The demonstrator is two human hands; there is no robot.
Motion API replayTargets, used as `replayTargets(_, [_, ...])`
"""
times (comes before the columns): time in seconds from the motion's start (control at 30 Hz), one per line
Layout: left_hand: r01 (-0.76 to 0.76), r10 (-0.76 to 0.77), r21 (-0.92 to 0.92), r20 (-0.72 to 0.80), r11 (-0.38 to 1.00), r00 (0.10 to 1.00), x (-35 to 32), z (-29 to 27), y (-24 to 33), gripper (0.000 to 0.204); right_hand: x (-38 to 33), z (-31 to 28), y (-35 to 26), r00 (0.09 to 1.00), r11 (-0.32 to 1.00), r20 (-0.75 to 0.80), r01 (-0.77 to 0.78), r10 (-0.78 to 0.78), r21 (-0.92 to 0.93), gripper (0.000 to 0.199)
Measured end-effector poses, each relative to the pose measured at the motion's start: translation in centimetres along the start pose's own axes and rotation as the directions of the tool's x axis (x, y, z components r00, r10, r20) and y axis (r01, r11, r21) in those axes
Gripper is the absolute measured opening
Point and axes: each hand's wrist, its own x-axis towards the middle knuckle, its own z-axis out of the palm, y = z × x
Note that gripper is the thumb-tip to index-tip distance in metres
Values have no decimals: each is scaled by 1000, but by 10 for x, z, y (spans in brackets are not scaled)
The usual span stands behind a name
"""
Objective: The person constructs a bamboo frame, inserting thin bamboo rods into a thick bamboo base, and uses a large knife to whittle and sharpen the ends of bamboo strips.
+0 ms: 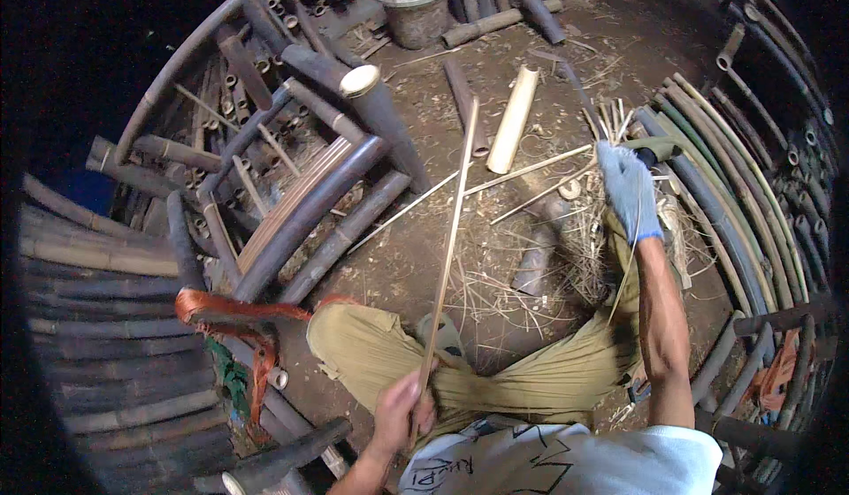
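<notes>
My left hand (pixel 402 411), bare, is closed round the near end of a long, thin bamboo strip (pixel 454 221). The strip slants up and away from my lap, its far end over the dirt floor. Off to the right, my right hand (pixel 628 190) wears a pale grey-blue glove with a blue cuff. Its fingers are wrapped round the handle of a long knife, whose dark blade (pixel 581 93) points away and to the left. Most of the handle is hidden by the glove. Thin bamboo shavings (pixel 579 270) lie in a heap below this hand.
A split bamboo half (pixel 513 124) and loose strips lie on the floor ahead. To the left stands a bamboo chair frame (pixel 309 221) with an upright bamboo post (pixel 380 110) beside it. Bamboo poles (pixel 721 186) line the right. At the back is a bucket (pixel 413 13).
</notes>
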Motion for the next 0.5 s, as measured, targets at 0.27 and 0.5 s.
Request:
replayTargets(0.27, [47, 96, -545, 230, 837, 968, 108, 56, 68, 48, -124, 15, -91, 804, 898, 415, 430, -426, 88, 44])
replayTargets(0.5, [41, 90, -418, 288, 908, 953, 86, 70, 60, 47, -106, 31, -63, 911, 935, 232, 355, -340, -21, 46])
